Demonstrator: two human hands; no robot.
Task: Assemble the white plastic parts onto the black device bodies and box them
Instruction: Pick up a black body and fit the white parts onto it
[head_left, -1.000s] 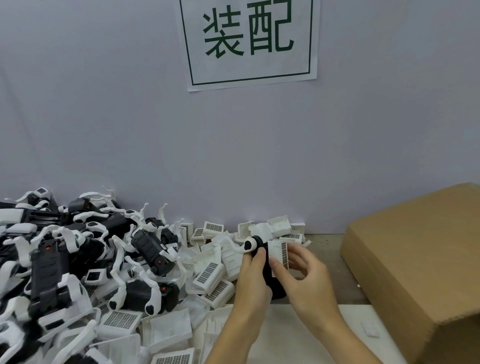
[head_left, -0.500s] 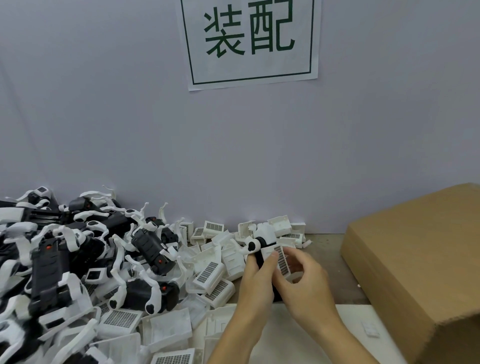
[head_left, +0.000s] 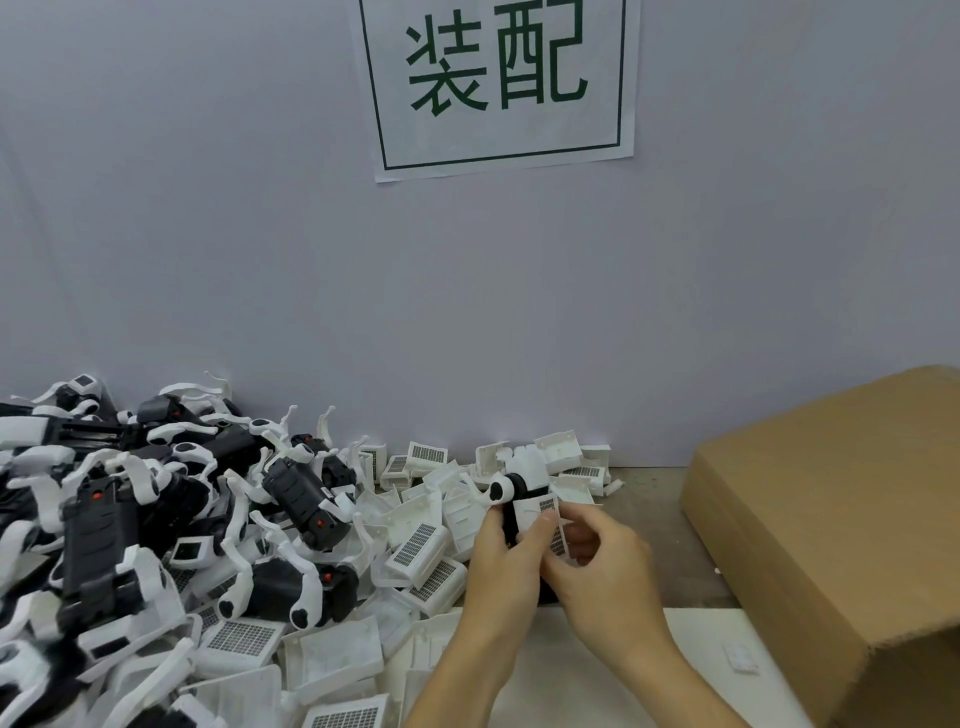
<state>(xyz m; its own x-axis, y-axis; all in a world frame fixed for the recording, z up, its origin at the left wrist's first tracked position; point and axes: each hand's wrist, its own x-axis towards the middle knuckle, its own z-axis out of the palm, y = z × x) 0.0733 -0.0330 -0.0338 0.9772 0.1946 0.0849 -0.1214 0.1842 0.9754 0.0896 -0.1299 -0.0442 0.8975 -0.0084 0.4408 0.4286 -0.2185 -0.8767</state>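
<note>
Body: black device body (head_left: 511, 512) gripped in my left hand (head_left: 506, 566).
Cover: right hand (head_left: 605, 564) fingers (head_left: 571, 519) pinch white grille cover (head_left: 545, 522) at body's 3 o'clock; I'd seat squarely.

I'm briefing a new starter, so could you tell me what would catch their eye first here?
Probably the heap of black-and-white parts covering the bench's left side. Then the green-lettered sign on the wall above, and the cardboard box at right, beside the left hand and right hand working a device.

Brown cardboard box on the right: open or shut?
Cannot tell. The brown cardboard box shows only its unbroken top panel and one side face; no raised flap, gap or contents are visible, and its near end runs out of frame.
</note>
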